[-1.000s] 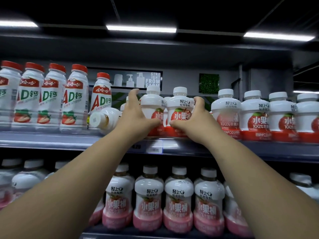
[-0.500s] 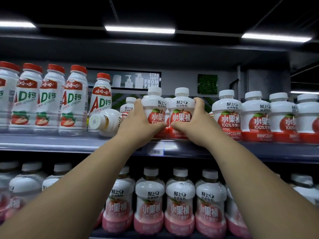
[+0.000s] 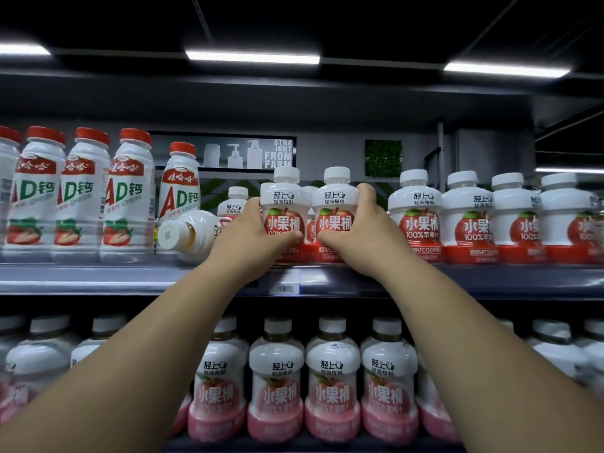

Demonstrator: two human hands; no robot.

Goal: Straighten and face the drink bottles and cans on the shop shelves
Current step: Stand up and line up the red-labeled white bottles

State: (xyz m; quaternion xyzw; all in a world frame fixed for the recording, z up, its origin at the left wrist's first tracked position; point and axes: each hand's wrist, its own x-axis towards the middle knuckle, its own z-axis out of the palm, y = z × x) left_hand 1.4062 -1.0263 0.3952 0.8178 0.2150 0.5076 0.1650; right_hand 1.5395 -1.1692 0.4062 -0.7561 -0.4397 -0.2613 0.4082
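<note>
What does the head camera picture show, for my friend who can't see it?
The left hand grips the left apple bottle, the right hand the right apple bottle, on a shelf. A tipped bottle lies to their left.

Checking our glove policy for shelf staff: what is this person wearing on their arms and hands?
Nothing visible. The left forearm and right forearm are bare, no sleeves in view; the left hand and right hand show no gloves, watch, bracelets or visible rings.
</note>
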